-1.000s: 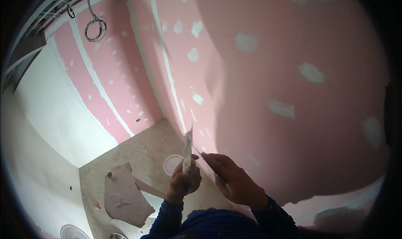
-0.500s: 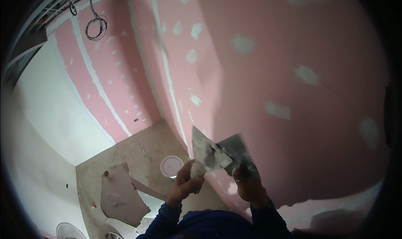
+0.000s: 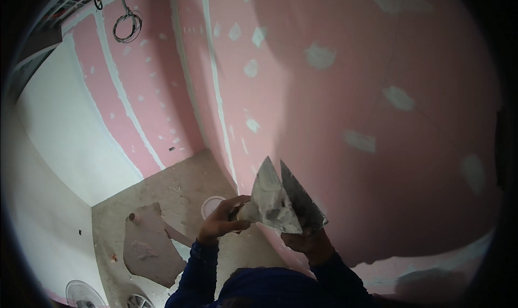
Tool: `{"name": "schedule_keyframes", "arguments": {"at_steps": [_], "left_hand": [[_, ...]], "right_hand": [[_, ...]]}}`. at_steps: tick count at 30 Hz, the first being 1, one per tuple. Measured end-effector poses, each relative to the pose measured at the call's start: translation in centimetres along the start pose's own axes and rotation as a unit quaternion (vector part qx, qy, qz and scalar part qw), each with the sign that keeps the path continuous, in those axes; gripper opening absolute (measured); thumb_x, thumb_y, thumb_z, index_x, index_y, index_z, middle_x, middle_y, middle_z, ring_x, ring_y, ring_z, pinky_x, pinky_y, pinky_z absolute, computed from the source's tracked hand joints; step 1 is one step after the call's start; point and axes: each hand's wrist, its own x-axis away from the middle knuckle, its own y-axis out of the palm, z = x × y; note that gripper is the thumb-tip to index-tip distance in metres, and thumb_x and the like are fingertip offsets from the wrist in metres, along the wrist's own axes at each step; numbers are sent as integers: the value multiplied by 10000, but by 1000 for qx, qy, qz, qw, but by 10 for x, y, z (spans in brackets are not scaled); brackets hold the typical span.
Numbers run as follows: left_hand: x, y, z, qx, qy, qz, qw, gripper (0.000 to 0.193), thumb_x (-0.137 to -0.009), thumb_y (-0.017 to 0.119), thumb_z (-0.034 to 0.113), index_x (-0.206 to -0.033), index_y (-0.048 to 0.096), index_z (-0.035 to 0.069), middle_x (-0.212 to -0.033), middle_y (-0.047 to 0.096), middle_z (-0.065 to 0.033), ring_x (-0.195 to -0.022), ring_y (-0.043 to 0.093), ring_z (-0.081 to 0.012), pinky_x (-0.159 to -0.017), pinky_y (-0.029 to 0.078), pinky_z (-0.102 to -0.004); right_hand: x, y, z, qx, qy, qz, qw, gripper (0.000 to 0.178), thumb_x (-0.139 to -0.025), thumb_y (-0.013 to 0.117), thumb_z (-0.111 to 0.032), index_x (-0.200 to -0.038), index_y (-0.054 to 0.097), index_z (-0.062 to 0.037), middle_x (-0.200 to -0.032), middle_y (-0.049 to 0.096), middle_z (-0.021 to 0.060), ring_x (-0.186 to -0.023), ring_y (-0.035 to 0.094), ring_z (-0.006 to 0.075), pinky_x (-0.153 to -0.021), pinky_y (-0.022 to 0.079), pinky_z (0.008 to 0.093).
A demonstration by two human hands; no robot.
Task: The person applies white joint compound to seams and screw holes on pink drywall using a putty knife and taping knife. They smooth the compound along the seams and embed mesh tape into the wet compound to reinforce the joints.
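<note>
Beside the wall (image 3: 372,200), a loaded knife (image 3: 263,179) could shed putty (image 3: 274,201)

At centre, the left hand (image 3: 217,224) wraps its fingers (image 3: 231,202) round the knife's handle (image 3: 245,214); the right hand (image 3: 310,245), fingers partly hidden, grips a dark blade (image 3: 295,190) just right of it. Whether knife and blade touch, I cannot tell. Putty coats the knife: too steep a tilt could drop it on the floor (image 3: 259,256), left of which stands the bucket (image 3: 203,206). A hard scrape might fling some off or nick a finger; a swing right could scuff the wall.
</note>
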Motion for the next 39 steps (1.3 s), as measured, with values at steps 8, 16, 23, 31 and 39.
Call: {"name": "schedule_keyframes", "arguments": {"at_steps": [8, 16, 23, 31, 39], "left_hand": [[-1, 4, 2, -191, 97, -94, 972, 646, -757, 829, 125, -1323, 568, -42, -1062, 668, -92, -939, 637, -150, -819, 501, -294], [35, -1, -9, -63, 53, 2, 997, 620, -743, 825, 88, -1294, 570, -42, -1074, 664, -115, -976, 628, -179, -865, 482, -304], [59, -30, -16, -271, 80, 190, 940, 459, -847, 795, 75, -1207, 524, -6, -980, 660, -67, -750, 612, -90, -634, 511, -243], [61, -12, -25, -310, 126, 230, 914, 508, -836, 803, 83, -1270, 554, -1, -1063, 703, -130, -890, 687, -164, -730, 549, -296], [67, -7, -16, -368, 58, 232, 899, 445, -824, 804, 50, -1216, 597, 9, -985, 705, -120, -845, 681, -146, -685, 543, -303]], "right_hand": [[11, 24, -24, -147, 78, -8, 986, 454, -1028, 578, -341, -1371, 527, -49, -1182, 638, 65, -1043, 625, 139, -903, 542, 292], [-37, -20, 5, -281, 36, 103, 954, 367, -1005, 641, -266, -1303, 569, -64, -1148, 685, 82, -1049, 677, 176, -887, 570, 319], [-8, -1, -44, -231, -13, 17, 973, 443, -964, 670, -181, -1343, 516, -11, -1259, 648, 137, -1153, 653, 284, -1025, 529, 436], [-10, 29, -40, -149, 11, 40, 988, 420, -993, 645, -246, -1283, 514, 29, -1107, 678, 163, -881, 730, 279, -607, 637, 398], [-8, 22, -46, -72, -10, 51, 996, 312, -993, 620, -137, -1240, 537, 35, -1096, 668, 131, -955, 700, 244, -814, 617, 387]]}}
